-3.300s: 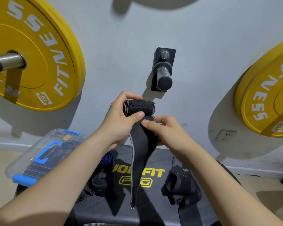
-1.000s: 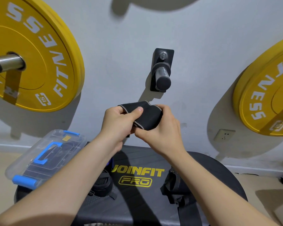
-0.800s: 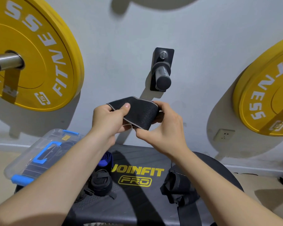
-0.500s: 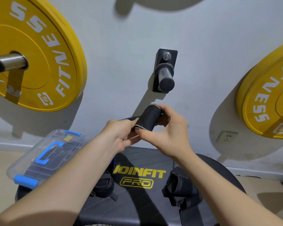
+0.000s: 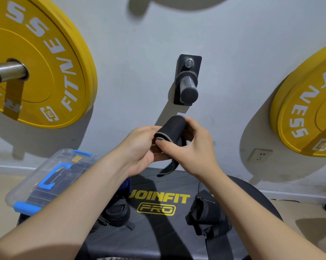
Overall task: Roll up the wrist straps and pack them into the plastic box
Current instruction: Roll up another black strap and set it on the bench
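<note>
Both hands, the left hand (image 5: 139, 147) and the right hand (image 5: 194, 149), are meeting in one grip on the rolled wrist strap (image 5: 170, 129), which is hanging above the surface (image 5: 158, 231). Below-left of the grip the plastic box (image 5: 45, 181) is sitting at the surface's edge; a loose strap (image 5: 207, 216) is lying below-right, and a wall peg (image 5: 187, 85) is sticking out just above.

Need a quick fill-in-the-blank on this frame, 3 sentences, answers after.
1. Both hands hold a rolled black wrist strap in front of the ____.
2. The plastic box has ____ latches and handle.
3. The weight plates on the wall are ____.

Answers: wall; blue; yellow
</note>
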Demonstrator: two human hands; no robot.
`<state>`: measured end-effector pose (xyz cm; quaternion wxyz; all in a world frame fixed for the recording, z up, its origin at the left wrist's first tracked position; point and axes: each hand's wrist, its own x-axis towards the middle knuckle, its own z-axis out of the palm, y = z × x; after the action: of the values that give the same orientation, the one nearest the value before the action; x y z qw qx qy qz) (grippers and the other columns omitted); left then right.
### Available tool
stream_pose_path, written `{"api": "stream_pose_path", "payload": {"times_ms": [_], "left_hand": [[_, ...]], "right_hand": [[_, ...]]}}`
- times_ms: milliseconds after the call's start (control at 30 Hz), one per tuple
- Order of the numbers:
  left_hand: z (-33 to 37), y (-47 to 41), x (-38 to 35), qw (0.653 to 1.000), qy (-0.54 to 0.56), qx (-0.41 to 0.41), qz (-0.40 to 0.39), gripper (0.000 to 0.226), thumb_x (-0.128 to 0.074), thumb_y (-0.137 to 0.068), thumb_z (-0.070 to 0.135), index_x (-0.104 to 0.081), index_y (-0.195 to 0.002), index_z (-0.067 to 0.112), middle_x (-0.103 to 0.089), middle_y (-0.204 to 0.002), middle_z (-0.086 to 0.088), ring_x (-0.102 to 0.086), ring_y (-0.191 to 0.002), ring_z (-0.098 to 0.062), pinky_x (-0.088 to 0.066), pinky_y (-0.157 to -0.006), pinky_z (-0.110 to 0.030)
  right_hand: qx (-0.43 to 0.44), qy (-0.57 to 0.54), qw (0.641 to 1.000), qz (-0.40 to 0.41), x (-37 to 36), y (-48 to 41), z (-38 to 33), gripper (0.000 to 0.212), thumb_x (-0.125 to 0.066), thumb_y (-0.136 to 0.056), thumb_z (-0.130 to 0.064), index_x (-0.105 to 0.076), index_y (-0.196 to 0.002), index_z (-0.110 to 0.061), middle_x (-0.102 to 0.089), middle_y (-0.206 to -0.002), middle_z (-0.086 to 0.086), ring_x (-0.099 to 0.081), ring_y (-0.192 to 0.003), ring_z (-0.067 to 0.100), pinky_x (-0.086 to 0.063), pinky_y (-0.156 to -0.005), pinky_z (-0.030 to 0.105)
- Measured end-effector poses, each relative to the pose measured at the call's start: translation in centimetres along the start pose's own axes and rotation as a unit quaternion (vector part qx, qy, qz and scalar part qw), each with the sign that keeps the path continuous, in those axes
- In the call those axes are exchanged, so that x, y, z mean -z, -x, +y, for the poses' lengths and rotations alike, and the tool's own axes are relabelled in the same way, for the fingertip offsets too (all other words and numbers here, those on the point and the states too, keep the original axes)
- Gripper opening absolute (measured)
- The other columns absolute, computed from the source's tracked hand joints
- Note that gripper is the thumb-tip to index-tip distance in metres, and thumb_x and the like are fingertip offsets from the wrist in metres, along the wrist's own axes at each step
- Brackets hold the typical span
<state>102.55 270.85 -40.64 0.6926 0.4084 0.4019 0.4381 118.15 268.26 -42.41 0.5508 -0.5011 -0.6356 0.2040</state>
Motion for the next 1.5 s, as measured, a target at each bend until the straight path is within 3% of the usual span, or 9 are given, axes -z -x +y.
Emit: {"api": "stream_pose_path", "payload": {"times_ms": [233,433,533,633,900,1033,1233,1367,1500], "left_hand": [[-0.2,0.3,-0.5,0.999,-0.036,-0.03,-0.026,0.045,-0.06,-0.108,0.04,-0.052,-0.132,0.002,-0.077,-0.101,-0.016,-0.077,-0.083,-0.025,-0.064,-0.065,-0.041],[0.0,-1.0,0.9,0.994,-0.042,-0.083,0.058,0.039,-0.077,-0.099,0.03,-0.055,-0.128,0.017,-0.081,-0.106,-0.017,-0.081,-0.089,-0.031,-0.068,-0.075,-0.048],[-0.4,-1.3,1.6,0.984,-0.118,-0.113,0.073,0.032,-0.078,-0.098,0.033,-0.059,-0.122,0.026,-0.079,-0.104,-0.019,-0.081,-0.083,-0.029,-0.067,-0.071,-0.046],[-0.6,-1.5,1.9,0.97,-0.171,-0.148,0.088,0.025,-0.081,-0.096,0.032,-0.066,-0.116,0.03,-0.076,-0.101,-0.019,-0.076,-0.081,-0.028,-0.065,-0.072,-0.045],[-0.6,-1.5,2.1,0.973,-0.177,-0.136,0.059,0.02,-0.078,-0.098,0.03,-0.07,-0.117,0.029,-0.077,-0.109,-0.017,-0.078,-0.082,-0.032,-0.064,-0.066,-0.05],[-1.1,-1.6,1.7,0.972,-0.182,-0.138,0.046,0.022,-0.078,-0.098,0.029,-0.069,-0.117,0.03,-0.078,-0.104,-0.015,-0.079,-0.078,-0.025,-0.061,-0.056,-0.036],[-1.4,-2.2,2.0,0.969,-0.188,-0.137,0.09,0.028,-0.083,-0.094,0.017,-0.071,-0.117,0.027,-0.075,-0.112,-0.018,-0.077,-0.095,-0.035,-0.065,-0.075,-0.048],[-1.0,-2.3,2.1,0.982,-0.153,-0.075,0.082,0.027,-0.078,-0.089,-0.007,-0.079,-0.105,0.015,-0.073,-0.105,-0.024,-0.077,-0.084,-0.03,-0.064,-0.067,-0.034],[-1.2,-1.8,1.3,0.99,-0.137,-0.007,-0.02,0.017,-0.064,-0.1,0.006,-0.081,-0.103,0.007,-0.079,-0.1,-0.02,-0.081,-0.09,-0.029,-0.066,-0.074,-0.039]], "right_hand": [[0.032,0.062,0.997,0.02,-1.2,0.5,0.1,0.06,-0.093,-0.064,-0.047,-0.056,-0.112,-0.046,-0.07,-0.098,-0.021,-0.067,-0.095,-0.001,-0.045,-0.074,0.006],[-0.05,0.082,0.986,-0.139,1.2,0.6,0.3,0.105,-0.095,-0.069,-0.049,-0.028,-0.15,-0.049,-0.064,-0.115,-0.013,-0.064,-0.108,0.001,-0.057,-0.087,0.028],[-0.017,0.093,0.978,-0.185,2.0,0.8,0.2,0.074,-0.091,-0.077,-0.035,-0.04,-0.13,-0.038,-0.067,-0.101,-0.006,-0.069,-0.082,0.015,-0.061,-0.076,0.044],[-0.043,0.12,0.966,-0.226,2.5,0.4,0.1,0.043,-0.09,-0.078,-0.052,-0.065,-0.106,-0.03,-0.075,-0.1,-0.003,-0.072,-0.087,0.023,-0.06,-0.083,0.05],[-0.065,0.16,0.947,-0.272,3.2,0.5,0.9,0.052,-0.089,-0.088,-0.028,-0.067,-0.135,-0.026,-0.078,-0.113,-0.003,-0.073,-0.103,0.01,-0.058,-0.097,0.037],[-0.035,0.167,0.959,-0.228,3.3,0.3,1.3,0.022,-0.087,-0.086,-0.025,-0.067,-0.092,-0.029,-0.072,-0.073,-0.004,-0.058,-0.06,0.01,-0.049,-0.064,0.03],[0.056,0.102,0.98,-0.159,3.1,0.3,0.3,0.005,-0.084,-0.093,-0.019,-0.082,-0.094,-0.024,-0.071,-0.123,-0.003,-0.068,-0.116,0.012,-0.053,-0.102,0.035],[0.103,0.027,0.992,-0.068,2.7,0.4,-0.6,0.007,-0.056,-0.11,-0.021,-0.053,-0.104,-0.024,-0.065,-0.075,-0.014,-0.053,-0.066,0.009,-0.039,-0.063,0.019],[0.113,0.08,0.99,0.03,1.9,0.3,-1.0,0.018,-0.051,-0.111,-0.016,-0.044,-0.106,-0.032,-0.053,-0.064,-0.022,-0.049,-0.058,0.009,-0.029,-0.053,0.014]]}}
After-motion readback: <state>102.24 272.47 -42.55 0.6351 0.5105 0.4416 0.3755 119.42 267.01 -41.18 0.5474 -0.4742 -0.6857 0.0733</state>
